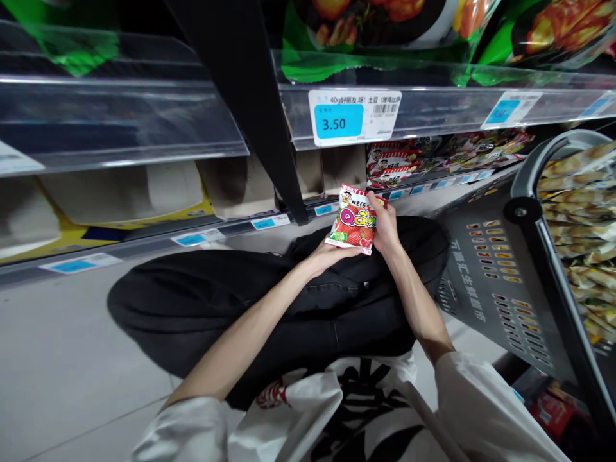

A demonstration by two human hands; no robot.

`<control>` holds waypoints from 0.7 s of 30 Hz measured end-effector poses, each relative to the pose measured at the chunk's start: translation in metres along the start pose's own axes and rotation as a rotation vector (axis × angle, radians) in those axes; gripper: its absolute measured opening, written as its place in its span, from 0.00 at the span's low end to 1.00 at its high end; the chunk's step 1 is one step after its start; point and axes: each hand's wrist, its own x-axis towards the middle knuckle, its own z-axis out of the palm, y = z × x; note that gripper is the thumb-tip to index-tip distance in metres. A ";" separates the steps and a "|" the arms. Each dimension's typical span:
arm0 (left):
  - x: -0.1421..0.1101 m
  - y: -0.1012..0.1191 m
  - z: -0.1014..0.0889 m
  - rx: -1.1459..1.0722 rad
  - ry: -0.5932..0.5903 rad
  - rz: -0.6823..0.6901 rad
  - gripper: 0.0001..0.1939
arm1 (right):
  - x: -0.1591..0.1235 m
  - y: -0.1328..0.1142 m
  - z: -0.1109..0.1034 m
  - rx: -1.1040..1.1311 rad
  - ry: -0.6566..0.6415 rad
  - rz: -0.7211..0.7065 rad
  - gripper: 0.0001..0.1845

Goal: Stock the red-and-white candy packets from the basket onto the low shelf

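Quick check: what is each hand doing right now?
Left hand: under the candy packet, supporting it.
Right hand: grip closed on the packet's right edge.

A candy packet [353, 220] sits between both hands, shelves [144, 122] ahead, a cart [505, 269] to the right.

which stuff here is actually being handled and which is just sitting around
In hand:
red candy packet
left hand under it
right hand at its right edge

Lying about:
3.50 price tag
cart of packets
cardboard boxes
green bags on the upper shelf
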 end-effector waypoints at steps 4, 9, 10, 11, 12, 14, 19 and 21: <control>0.000 -0.002 -0.001 0.003 0.018 0.000 0.39 | -0.001 -0.002 0.001 0.012 0.012 0.025 0.19; 0.001 -0.005 -0.002 0.037 0.011 0.017 0.32 | 0.000 -0.001 0.000 0.012 0.003 0.013 0.19; 0.002 -0.006 -0.002 0.058 0.009 0.017 0.28 | 0.001 0.000 0.000 0.008 0.003 0.013 0.19; 0.002 -0.006 -0.002 0.077 0.007 0.017 0.25 | 0.001 0.000 -0.001 0.004 0.003 0.012 0.19; 0.002 -0.006 -0.002 0.084 0.003 0.022 0.22 | 0.001 0.001 -0.001 0.002 0.002 0.009 0.19; 0.002 -0.004 -0.001 0.054 -0.009 0.041 0.19 | 0.002 0.001 -0.001 0.006 -0.002 0.001 0.19; 0.003 0.001 0.002 -0.061 -0.023 0.016 0.20 | 0.003 0.001 -0.001 0.014 -0.005 -0.008 0.20; 0.003 0.002 0.002 -0.064 -0.010 0.004 0.20 | 0.003 0.001 0.000 0.009 -0.004 -0.007 0.20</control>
